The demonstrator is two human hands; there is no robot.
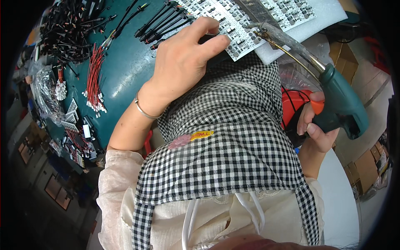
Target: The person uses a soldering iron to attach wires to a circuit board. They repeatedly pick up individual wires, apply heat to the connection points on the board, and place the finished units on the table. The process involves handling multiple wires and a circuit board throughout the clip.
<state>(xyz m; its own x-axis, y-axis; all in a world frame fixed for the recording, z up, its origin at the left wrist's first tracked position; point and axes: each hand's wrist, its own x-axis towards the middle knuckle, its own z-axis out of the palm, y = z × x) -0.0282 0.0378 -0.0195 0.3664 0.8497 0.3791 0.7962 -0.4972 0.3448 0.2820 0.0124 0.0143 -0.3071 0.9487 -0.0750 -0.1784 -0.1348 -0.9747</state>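
Observation:
My left hand (pixel 181 56) is at the near left edge of a white circuit board panel (pixel 237 43) covered in small parts. Its thumb and forefinger curl over the panel's edge, with something dark between them that I cannot make out. My right hand (pixel 318 129) is wrapped around the grip of a green soldering gun (pixel 343 100) with an orange trigger. The gun's metal barrel and a thin brass-coloured tube reach toward the upper left, and the tip is over the panel. White foam sheet (pixel 300 37) lies under the panel.
Black cables (pixel 164 23) lie in a row left of the panel on the green table (pixel 129 62). Farther left are a heap of black connectors (pixel 68 33), a bundle of red wires (pixel 96 75) and a clear plastic bag (pixel 46 89). Cardboard boxes (pixel 366 166) stand at right.

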